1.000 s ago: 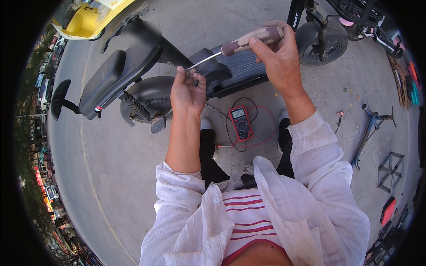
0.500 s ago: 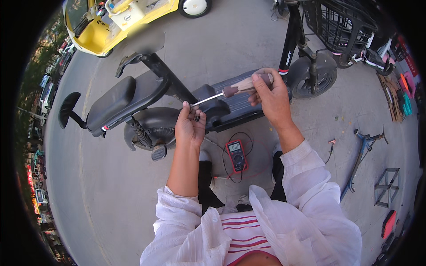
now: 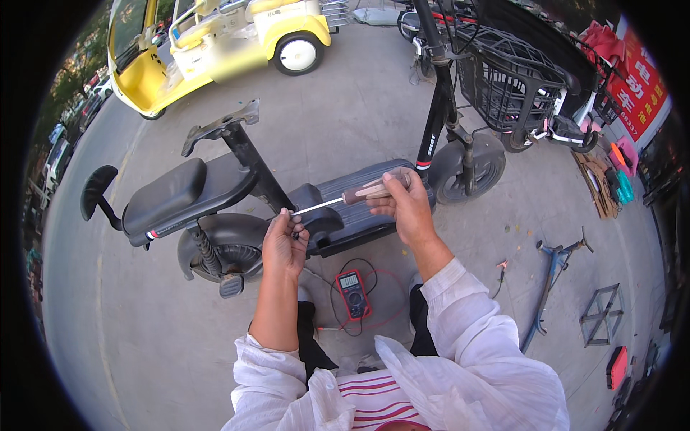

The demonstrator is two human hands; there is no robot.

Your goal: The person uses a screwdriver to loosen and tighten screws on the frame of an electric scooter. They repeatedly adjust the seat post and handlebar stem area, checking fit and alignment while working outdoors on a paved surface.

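My right hand (image 3: 410, 210) is closed round the brown-and-tan handle of a screwdriver (image 3: 320, 206), its metal shaft pointing left. At the shaft's tip, the thumb and fingers of my left hand (image 3: 284, 250) are pinched together; what they hold is too small to make out, though something dark shows between the fingers. Both hands are above the near side of a black electric scooter (image 3: 359, 203), with its padded seat (image 3: 165, 191) at left and front wheel (image 3: 471, 169) at right. Below them, a red-and-dark multimeter (image 3: 353, 295) lies on the ground with its leads looped around it.
My feet flank the multimeter. Rightward on the ground are a small clamp on a lead (image 3: 502, 267), a blue metal frame (image 3: 550, 287), a grey square frame (image 3: 601, 316) and a red box (image 3: 617, 368). A yellow three-wheeler (image 3: 237, 54) and a black basket (image 3: 514, 90) stand beyond.
The head view has shifted, so the scooter, multimeter and both hands sit lower and further left, and more background shows. Both hands keep much the same grip, the screwdriver still between them.
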